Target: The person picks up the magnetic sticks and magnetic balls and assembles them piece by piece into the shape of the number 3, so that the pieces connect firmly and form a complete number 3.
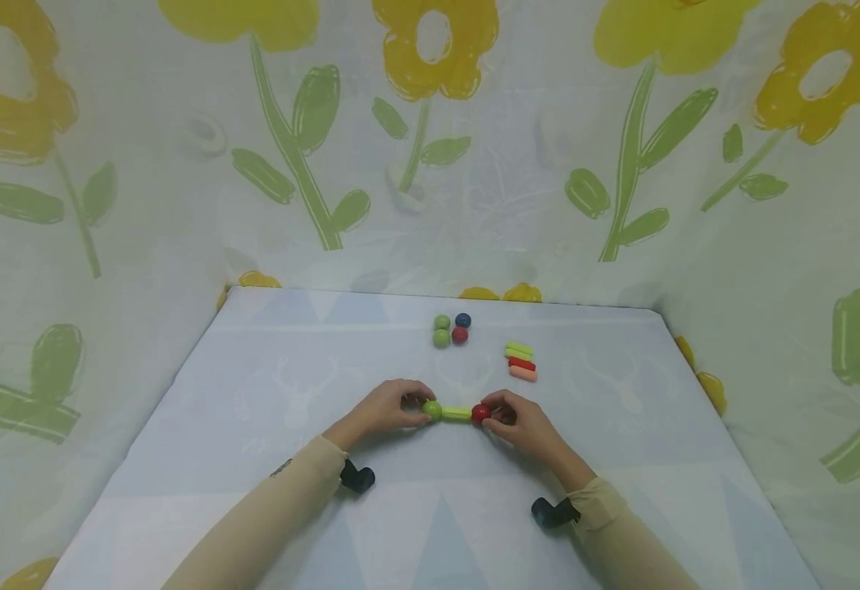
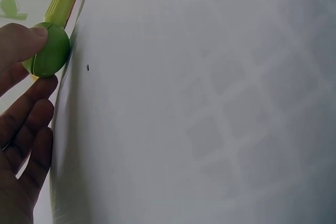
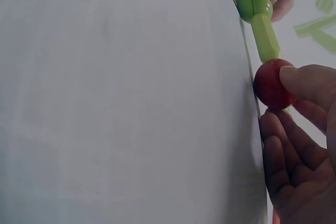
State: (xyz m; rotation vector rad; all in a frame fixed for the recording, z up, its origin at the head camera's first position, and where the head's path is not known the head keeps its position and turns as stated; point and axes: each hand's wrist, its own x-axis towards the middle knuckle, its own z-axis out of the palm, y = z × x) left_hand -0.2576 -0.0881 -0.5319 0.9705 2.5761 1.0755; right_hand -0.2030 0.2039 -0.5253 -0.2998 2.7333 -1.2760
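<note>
My left hand point(image 1: 394, 405) pinches a green ball point(image 1: 433, 410) between thumb and fingers. A red ball point(image 1: 480, 413) is held the same way by my right hand point(image 1: 524, 422). Between the balls runs a ribbed yellow-green rod point(image 1: 457, 414), its ends meeting both, so the three form one straight bar low over the table. In the left wrist view the thumb lies on the green ball point(image 2: 52, 51), which has a dark seam line. The right wrist view shows the thumb pressed on the red ball point(image 3: 274, 85), other fingers beneath it.
Behind the hands, two green balls point(image 1: 441, 338), a blue ball point(image 1: 462, 319) and another red ball point(image 1: 460, 335) sit grouped. To their right lie several short rods point(image 1: 521, 362) in yellow-green, red and pink. The pale table point(image 1: 267, 442) is bordered by flower-patterned curtains point(image 1: 503, 205).
</note>
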